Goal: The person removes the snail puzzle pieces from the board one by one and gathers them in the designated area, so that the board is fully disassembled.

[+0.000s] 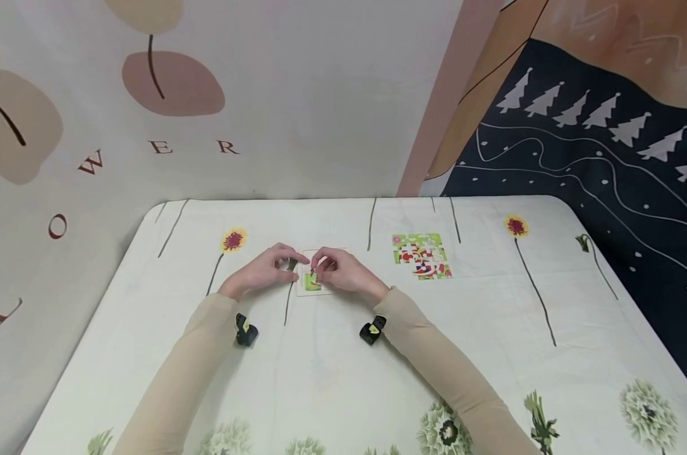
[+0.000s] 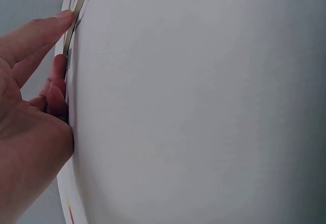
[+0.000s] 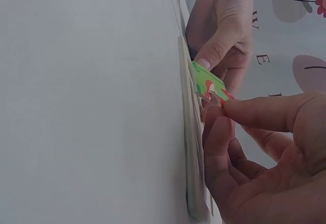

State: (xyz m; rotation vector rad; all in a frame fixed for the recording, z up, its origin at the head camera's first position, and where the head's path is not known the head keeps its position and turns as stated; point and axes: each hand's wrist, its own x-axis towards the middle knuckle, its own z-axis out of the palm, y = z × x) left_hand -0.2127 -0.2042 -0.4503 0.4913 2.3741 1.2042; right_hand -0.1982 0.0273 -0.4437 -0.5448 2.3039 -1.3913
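Note:
A flat puzzle board (image 1: 302, 292) with a pale border lies near the middle of the table. Over it my right hand (image 1: 346, 270) pinches a green puzzle piece (image 3: 206, 79) with red and white on it, between thumb and index finger. The piece looks tilted in the right wrist view. My left hand (image 1: 263, 268) is at the board's left side, its fingers extended and touching the edge (image 2: 76, 7). From the right wrist, the left thumb (image 3: 205, 63) appears close to the piece; whether they touch I cannot tell. The right fingers partly cover the board.
Right of the board lies a partly joined puzzle picture (image 1: 417, 240) in green, red and white, with gaps in it. A white flower-printed cloth (image 1: 480, 316) covers the table. Behind it hangs a printed backdrop (image 1: 320, 126).

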